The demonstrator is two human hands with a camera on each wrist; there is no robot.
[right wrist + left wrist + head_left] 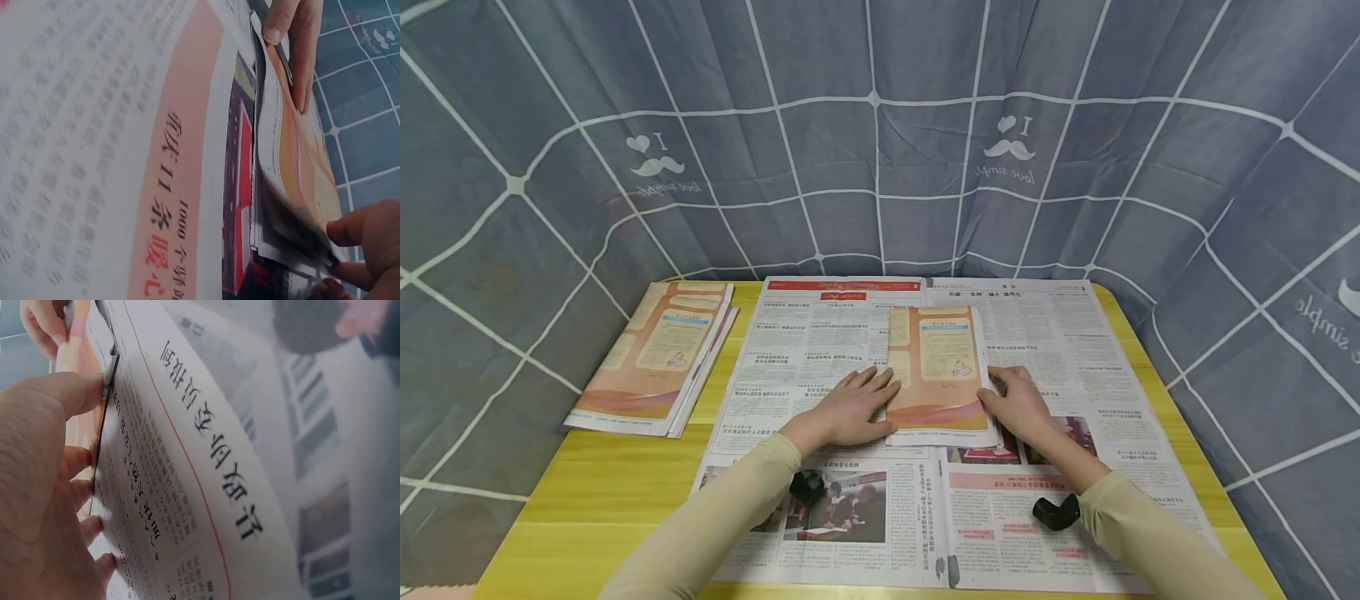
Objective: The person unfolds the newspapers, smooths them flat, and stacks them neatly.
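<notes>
A folded newspaper with an orange and beige printed page on top lies on a spread-out newspaper. My left hand rests flat at its left side, fingers spread, fingertips at the folded edge. In the left wrist view the left thumb touches the lower corner of the folded sheets. At the opposite edge, my right hand pinches the sheets between thumb and fingers. The right wrist view shows that corner of the folded newspaper slightly raised beside the right hand.
A stack of similar folded newspapers lies at the left of the yellow wooden table. Grey-blue checked curtain cloth surrounds the table's back and sides. Black wrist-camera pieces sit by the sleeves.
</notes>
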